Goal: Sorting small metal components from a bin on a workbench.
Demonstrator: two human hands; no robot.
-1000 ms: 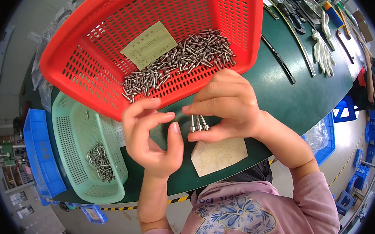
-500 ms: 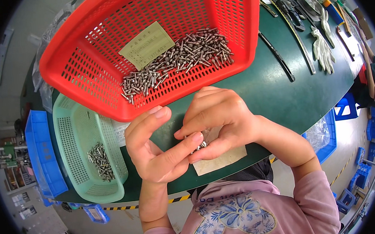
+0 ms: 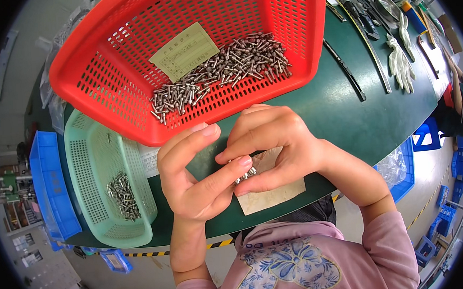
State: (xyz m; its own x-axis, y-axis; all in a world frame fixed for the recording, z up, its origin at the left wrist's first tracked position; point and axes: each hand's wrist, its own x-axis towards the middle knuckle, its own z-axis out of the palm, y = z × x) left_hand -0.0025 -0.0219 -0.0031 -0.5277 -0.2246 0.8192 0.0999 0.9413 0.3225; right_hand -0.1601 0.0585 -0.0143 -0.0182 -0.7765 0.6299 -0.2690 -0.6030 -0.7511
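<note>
Gripped in right hand (image 3: 284,144), by open left hand (image 3: 195,193), near tabletop's (image 3: 389,121) front edge: shiny metal bolts (image 3: 250,172). Behind: holey plastic basket (image 3: 89,108), written yellow card (image 3: 183,51).

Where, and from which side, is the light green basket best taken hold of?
Probably by the near rim of the light green basket, from the person's side: that lip stands out and is uncovered, whereas the red basket hides part of the far right rim, and a blue bin stands along the left.
</note>
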